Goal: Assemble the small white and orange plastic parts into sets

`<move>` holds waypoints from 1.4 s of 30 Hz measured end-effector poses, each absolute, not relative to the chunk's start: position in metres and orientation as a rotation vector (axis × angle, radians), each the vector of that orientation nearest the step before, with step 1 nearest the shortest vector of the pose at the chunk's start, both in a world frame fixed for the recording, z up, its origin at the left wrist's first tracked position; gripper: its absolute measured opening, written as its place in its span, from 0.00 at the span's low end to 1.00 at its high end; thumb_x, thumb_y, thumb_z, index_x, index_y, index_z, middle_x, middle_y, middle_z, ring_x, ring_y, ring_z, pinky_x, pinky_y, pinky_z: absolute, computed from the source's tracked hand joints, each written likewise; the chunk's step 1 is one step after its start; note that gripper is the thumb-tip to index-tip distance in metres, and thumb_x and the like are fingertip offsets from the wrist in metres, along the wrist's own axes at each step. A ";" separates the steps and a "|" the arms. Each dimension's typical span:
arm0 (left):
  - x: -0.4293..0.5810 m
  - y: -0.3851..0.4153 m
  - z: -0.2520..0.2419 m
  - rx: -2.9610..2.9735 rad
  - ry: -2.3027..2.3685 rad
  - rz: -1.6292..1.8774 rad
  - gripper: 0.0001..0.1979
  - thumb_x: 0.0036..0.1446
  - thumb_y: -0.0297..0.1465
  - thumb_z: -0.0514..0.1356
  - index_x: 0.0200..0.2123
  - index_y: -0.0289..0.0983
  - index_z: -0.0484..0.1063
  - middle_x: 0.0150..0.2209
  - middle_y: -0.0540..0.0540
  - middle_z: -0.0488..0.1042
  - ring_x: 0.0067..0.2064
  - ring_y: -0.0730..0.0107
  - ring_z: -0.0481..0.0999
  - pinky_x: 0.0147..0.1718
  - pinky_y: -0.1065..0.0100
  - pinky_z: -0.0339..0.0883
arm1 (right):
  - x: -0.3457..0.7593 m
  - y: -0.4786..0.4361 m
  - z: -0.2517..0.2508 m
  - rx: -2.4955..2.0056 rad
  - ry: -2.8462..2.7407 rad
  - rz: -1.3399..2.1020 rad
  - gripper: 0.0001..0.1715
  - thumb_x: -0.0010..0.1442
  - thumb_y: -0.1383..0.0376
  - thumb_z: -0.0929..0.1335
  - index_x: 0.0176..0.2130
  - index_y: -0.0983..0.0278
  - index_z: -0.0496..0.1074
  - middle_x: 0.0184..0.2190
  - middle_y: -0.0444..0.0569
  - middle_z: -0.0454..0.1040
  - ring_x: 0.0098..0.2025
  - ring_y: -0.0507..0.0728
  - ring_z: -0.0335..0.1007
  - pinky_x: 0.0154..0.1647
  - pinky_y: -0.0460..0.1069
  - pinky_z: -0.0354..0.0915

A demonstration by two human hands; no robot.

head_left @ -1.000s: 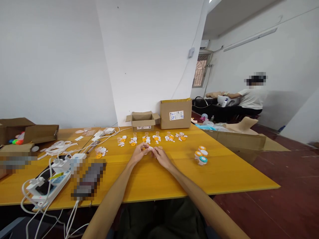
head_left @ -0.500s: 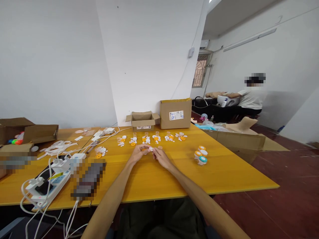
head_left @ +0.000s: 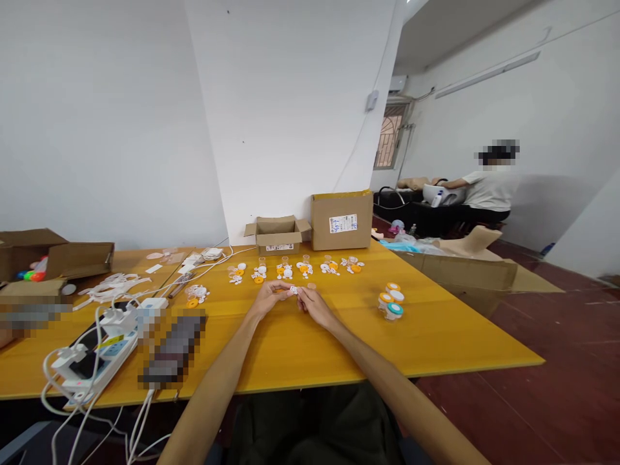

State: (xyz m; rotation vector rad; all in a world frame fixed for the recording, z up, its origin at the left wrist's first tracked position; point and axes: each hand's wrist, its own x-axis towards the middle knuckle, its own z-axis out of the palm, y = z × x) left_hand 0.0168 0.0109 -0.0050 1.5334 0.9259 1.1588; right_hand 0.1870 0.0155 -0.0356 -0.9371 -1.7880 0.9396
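Above the middle of the table, my left hand (head_left: 270, 297) and my right hand (head_left: 311, 301) meet with fingers pinched together. Between their fingertips is a small white plastic piece (head_left: 293, 290) with dark spots or holes, too small to name more closely. Both hands grip it, one from each side. Just behind my right hand's fingers is a small round pinkish piece (head_left: 311, 286), partly hidden. Beyond the hands runs a row of small piles, with white discs (head_left: 287, 274), orange rings (head_left: 258, 280) and clear cups (head_left: 285, 260).
Assembled clear jars with coloured lids (head_left: 394, 311) stand to the right. An open carton (head_left: 278, 248) and a closed carton (head_left: 341, 223) sit at the back. Left are a power strip (head_left: 113, 352) with cables and a blurred phone (head_left: 174, 349). A person (head_left: 489, 190) sits far right.
Both hands stay in nearly the same place, still holding the small white piece, which seems slightly turned. The seated person at the far right has shifted a little.
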 end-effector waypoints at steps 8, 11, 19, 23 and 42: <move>0.016 0.013 -0.007 1.519 0.921 1.153 0.18 0.38 0.43 0.72 0.31 0.37 0.80 0.32 0.45 0.81 0.36 0.65 0.76 0.38 0.65 0.68 | 0.188 0.016 -0.037 -0.941 -1.787 0.941 0.29 0.65 0.44 0.57 0.25 0.60 0.64 0.17 0.41 0.66 0.21 0.52 0.62 0.26 0.47 0.60; 0.016 0.013 -0.006 1.503 0.910 1.158 0.17 0.38 0.41 0.73 0.30 0.37 0.80 0.32 0.45 0.81 0.36 0.66 0.76 0.38 0.66 0.68 | 0.188 0.015 -0.036 -0.940 -1.787 0.947 0.28 0.65 0.44 0.57 0.25 0.60 0.64 0.17 0.41 0.66 0.21 0.52 0.62 0.27 0.47 0.60; 0.015 0.015 -0.009 1.533 0.942 1.161 0.18 0.40 0.42 0.72 0.32 0.37 0.81 0.33 0.44 0.81 0.36 0.64 0.77 0.36 0.66 0.68 | 0.187 0.017 -0.037 -0.937 -1.765 0.969 0.28 0.65 0.45 0.57 0.24 0.60 0.64 0.16 0.41 0.64 0.21 0.52 0.61 0.26 0.47 0.59; 0.015 0.016 -0.010 1.543 0.950 1.162 0.19 0.39 0.44 0.72 0.33 0.37 0.81 0.33 0.44 0.81 0.36 0.64 0.77 0.36 0.65 0.69 | 0.187 0.016 -0.037 -0.935 -1.753 0.968 0.29 0.65 0.44 0.57 0.24 0.60 0.63 0.16 0.40 0.63 0.20 0.52 0.61 0.25 0.47 0.58; 0.023 0.015 -0.011 2.026 1.203 1.191 0.04 0.48 0.31 0.68 0.31 0.43 0.81 0.36 0.45 0.80 0.50 0.53 0.71 0.54 0.51 0.57 | 0.187 0.010 -0.026 -0.955 -1.631 0.863 0.34 0.62 0.39 0.56 0.19 0.60 0.62 0.15 0.42 0.60 0.21 0.53 0.58 0.29 0.49 0.60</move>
